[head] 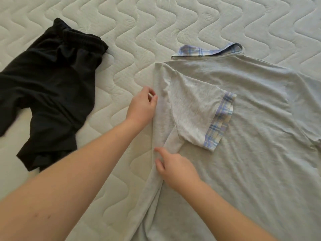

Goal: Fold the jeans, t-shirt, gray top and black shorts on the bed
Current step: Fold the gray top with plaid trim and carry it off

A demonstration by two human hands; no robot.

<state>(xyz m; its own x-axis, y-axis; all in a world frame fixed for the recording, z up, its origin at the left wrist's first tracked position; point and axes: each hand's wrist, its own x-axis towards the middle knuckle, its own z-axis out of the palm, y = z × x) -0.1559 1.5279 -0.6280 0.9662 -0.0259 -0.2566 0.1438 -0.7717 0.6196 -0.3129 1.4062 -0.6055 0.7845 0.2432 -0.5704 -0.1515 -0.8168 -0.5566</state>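
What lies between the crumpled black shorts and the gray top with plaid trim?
In the head view, bare quilted mattress separates the black shorts from the gray top; lower down, the left hand and forearm cross it.

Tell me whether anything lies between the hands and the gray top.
Nothing visible does. The left hand and right hand already rest along the folded left edge of the light gray plaid-trimmed top.
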